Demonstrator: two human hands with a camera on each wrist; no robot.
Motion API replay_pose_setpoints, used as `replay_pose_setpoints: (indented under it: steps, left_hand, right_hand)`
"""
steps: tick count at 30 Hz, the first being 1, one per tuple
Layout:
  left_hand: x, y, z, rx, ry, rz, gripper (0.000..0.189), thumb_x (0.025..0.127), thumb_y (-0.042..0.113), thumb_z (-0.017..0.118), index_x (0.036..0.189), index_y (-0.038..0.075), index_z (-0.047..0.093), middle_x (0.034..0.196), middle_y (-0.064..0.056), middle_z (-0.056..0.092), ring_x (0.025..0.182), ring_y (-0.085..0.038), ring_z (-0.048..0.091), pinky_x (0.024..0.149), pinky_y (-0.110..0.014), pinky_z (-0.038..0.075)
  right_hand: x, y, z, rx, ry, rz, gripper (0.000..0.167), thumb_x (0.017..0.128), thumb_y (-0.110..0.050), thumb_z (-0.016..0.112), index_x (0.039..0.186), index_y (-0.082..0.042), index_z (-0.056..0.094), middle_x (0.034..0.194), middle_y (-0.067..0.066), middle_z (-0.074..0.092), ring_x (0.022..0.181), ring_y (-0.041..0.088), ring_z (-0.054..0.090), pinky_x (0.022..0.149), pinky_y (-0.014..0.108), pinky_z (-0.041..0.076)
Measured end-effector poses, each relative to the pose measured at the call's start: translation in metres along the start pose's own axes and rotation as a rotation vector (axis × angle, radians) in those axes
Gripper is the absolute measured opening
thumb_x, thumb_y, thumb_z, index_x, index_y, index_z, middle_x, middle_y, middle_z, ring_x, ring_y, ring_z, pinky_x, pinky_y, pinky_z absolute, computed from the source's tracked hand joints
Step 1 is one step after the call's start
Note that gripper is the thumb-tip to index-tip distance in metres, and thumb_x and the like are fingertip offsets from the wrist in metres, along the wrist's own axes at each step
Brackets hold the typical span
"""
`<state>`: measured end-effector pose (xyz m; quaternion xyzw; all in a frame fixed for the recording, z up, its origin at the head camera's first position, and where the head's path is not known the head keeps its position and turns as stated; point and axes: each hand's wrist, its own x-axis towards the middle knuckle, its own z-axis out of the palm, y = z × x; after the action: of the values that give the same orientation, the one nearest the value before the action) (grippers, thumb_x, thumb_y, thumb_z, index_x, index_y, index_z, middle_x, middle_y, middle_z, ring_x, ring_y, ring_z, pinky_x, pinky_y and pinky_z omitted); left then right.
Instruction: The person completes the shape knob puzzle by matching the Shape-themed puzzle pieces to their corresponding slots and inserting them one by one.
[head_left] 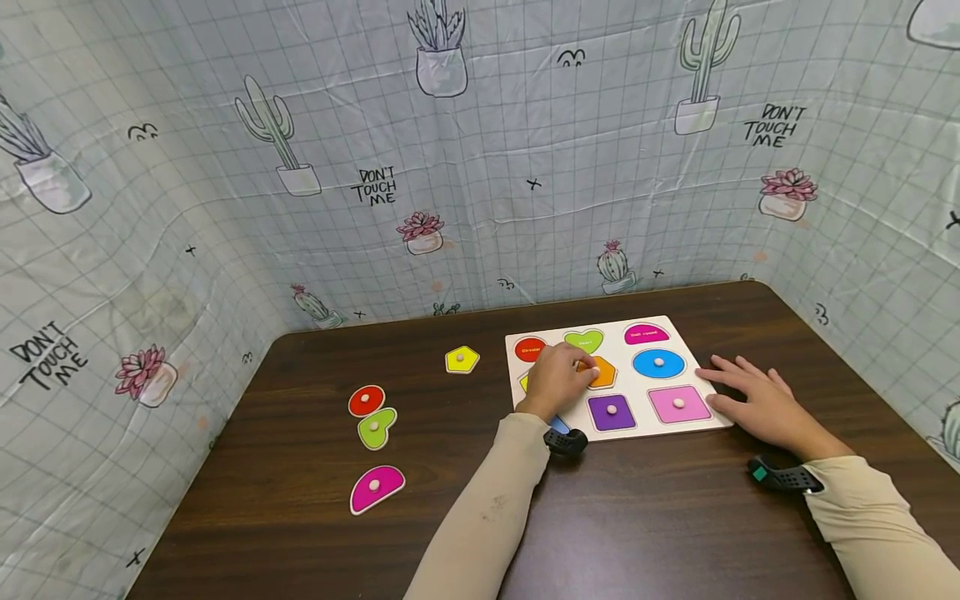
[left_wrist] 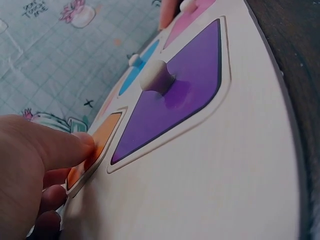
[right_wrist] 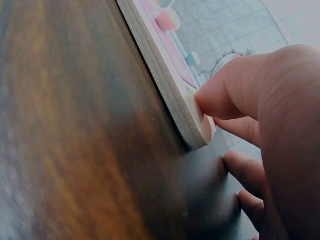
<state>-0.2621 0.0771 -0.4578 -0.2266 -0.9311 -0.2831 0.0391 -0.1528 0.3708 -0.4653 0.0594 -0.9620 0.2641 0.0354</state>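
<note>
A white shape puzzle board (head_left: 637, 417) lies at the right of the table with several knobbed pieces in it. My left hand (head_left: 558, 379) reaches over it and pinches the orange hexagon piece (head_left: 603, 375) by its knob at the middle recess. In the left wrist view the thumb covers that knob, and the orange piece's edge shows a little above the board. Beside it sit the purple square piece (left_wrist: 185, 85) and the blue oval piece (head_left: 645, 364). My right hand (head_left: 765, 404) has its thumb and forefinger resting at the board's right edge, other fingers extended onto the table.
Left of the board lie a yellow pentagon piece (head_left: 462, 360), a red circle piece (head_left: 360, 404), a green heart piece (head_left: 382, 423) and a magenta half-round piece (head_left: 386, 479). The pink rectangle piece (head_left: 667, 412) sits in the board. A patterned curtain (head_left: 487, 150) hangs behind the table (head_left: 300, 517).
</note>
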Motion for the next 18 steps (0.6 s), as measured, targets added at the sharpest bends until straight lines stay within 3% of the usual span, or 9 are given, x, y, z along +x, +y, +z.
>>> replay_pose_setpoints:
  steps: [18]
  left_hand:
    - [-0.0006, 0.0, -0.0008, -0.018, 0.003, 0.014, 0.016, 0.09, 0.034, 0.074, 0.101, 0.026, 0.081, 0.11, 0.009, 0.07, 0.106, -0.014, 0.06, 0.084, -0.027, 0.049]
  right_hand:
    - [0.0007, -0.0002, 0.0008, 0.008, 0.011, -0.005, 0.049, 0.098, -0.027, 0.061, 0.14, -0.001, 0.056, 0.151, 0.033, 0.036, 0.141, 0.057, 0.018, 0.106, 0.077, -0.002]
